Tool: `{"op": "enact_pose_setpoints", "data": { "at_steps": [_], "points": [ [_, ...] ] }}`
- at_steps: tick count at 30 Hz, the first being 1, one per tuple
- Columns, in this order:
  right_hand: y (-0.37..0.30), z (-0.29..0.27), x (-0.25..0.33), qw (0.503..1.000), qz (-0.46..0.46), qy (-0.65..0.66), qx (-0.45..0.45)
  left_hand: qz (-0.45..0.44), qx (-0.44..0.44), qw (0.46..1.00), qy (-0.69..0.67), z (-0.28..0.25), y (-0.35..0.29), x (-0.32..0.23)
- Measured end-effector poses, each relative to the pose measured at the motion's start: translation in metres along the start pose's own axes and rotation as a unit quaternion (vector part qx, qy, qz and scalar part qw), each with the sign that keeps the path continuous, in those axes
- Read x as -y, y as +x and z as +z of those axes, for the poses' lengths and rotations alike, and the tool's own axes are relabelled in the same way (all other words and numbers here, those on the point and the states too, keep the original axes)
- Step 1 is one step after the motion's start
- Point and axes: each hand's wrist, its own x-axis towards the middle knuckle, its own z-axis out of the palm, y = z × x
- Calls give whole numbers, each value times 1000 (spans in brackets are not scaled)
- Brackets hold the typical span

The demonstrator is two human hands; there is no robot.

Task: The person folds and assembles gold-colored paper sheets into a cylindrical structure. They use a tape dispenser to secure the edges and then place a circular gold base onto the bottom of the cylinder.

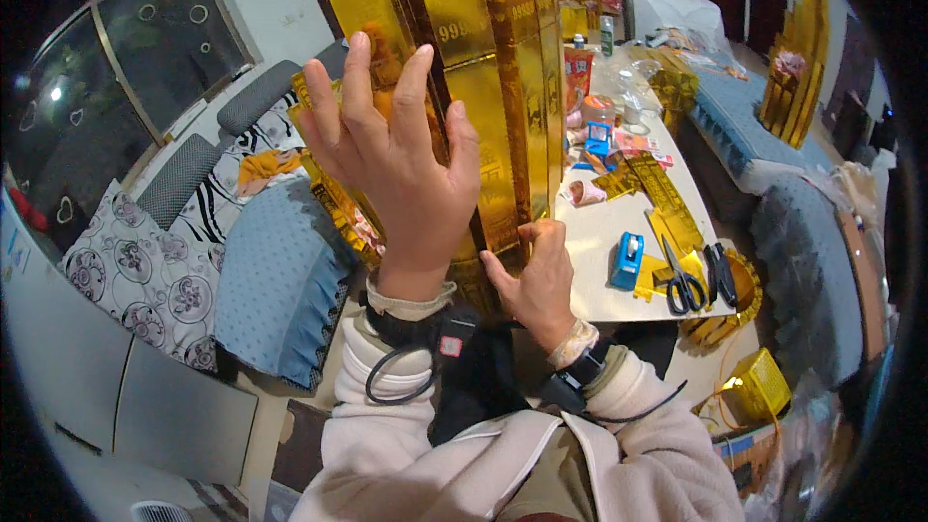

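Observation:
A tall column of shiny gold foil-covered blocks (474,135), embossed and with dark seams, stands upright in front of me. My left hand (401,150) is raised before its left side, fingers spread and pointing up. Whether its fingertips touch the foil, I cannot tell. Lower down, my right hand (543,280) has its fingers curled at the column's near edge, the thumb lying along the foil. The column's base is hidden behind my hands and sleeves.
On the white table (594,295) lie scissors (682,282), a blue tape dispenser (626,261) and gold foil strips (667,198). A gold ring-shaped piece (742,295) is beside it. Sofas with blue covers (280,275) flank both sides; another gold stack (793,68) stands at right.

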Motion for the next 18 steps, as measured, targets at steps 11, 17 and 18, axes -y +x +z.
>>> {"op": "enact_pose_setpoints", "data": {
  "at_steps": [11,17,18],
  "points": [
    [-3,8,-1,999,29,32,7,6,12,1000,13,3,-2,0],
    [-3,10,-1,995,74,69,21,9,8,1000,-7,6,-5,3],
    [-4,10,0,994,75,72,21,11,2,1000,-26,7,-6,3]
  ]
}}
